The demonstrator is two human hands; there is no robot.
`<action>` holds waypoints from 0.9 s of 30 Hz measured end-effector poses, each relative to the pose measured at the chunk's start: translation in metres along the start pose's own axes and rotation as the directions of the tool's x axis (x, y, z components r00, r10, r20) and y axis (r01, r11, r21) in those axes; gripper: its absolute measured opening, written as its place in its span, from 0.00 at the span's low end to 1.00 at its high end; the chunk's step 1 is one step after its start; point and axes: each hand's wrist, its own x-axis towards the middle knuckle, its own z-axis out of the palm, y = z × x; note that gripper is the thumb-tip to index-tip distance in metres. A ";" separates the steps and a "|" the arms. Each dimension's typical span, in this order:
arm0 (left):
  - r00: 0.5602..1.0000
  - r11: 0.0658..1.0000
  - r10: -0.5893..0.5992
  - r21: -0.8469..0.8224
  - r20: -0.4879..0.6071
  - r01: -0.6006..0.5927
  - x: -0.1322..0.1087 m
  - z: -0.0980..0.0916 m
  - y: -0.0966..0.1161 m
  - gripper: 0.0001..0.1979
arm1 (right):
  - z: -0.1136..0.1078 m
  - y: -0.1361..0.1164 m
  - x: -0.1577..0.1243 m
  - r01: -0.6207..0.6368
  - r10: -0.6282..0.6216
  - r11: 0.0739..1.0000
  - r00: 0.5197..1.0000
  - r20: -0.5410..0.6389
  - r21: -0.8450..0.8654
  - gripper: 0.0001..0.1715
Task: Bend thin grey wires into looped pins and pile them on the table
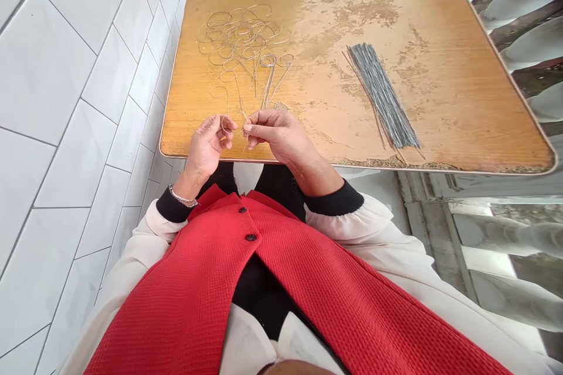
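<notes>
My left hand (pixel 209 143) and my right hand (pixel 275 135) are close together above the near edge of a worn wooden tabletop (pixel 444 111). Their fingertips pinch a thin wire (pixel 243 129) between them, and a small loop of wire (pixel 226 125) shows by my left fingers. A tangled pile of looped wires (pixel 241 41) lies just beyond my hands, with some stems reaching towards them. To the right of my right hand lies a bundle of straight grey wires (pixel 382 96), not touched by either hand.
A white tiled wall (pixel 74 129) runs along the table's left side. Angled louvre slats (pixel 523 17) stand beyond the right side. The tabletop has a metal-trimmed edge (pixel 352 166) and patches of peeled veneer. My red waistcoat (pixel 189 287) fills the lower view.
</notes>
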 end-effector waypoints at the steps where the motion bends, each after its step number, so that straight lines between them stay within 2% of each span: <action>1: 1.000 1.000 0.020 0.000 0.020 -0.020 -0.001 -0.001 -0.001 0.13 | 0.000 0.001 0.000 0.001 0.000 1.000 1.000 -0.009 0.012 0.16; 5: 0.991 0.995 0.101 -0.024 0.087 -0.099 -0.001 -0.002 -0.008 0.05 | 0.001 0.003 0.001 0.008 -0.006 0.997 1.000 -0.028 0.080 0.17; 13: 0.999 0.998 0.050 -0.027 0.018 -0.050 0.000 0.004 -0.007 0.05 | 0.003 0.010 0.003 0.013 -0.005 0.982 0.999 -0.042 0.190 0.15; 22: 0.997 0.997 0.073 0.000 0.015 -0.073 0.001 0.005 -0.008 0.04 | 0.006 0.012 0.002 0.017 -0.006 0.978 0.999 -0.054 0.208 0.13; 27: 0.999 0.990 0.044 0.136 -0.007 -0.043 -0.001 0.007 -0.006 0.07 | 0.009 0.013 0.001 0.071 -0.058 0.988 0.994 -0.092 0.139 0.14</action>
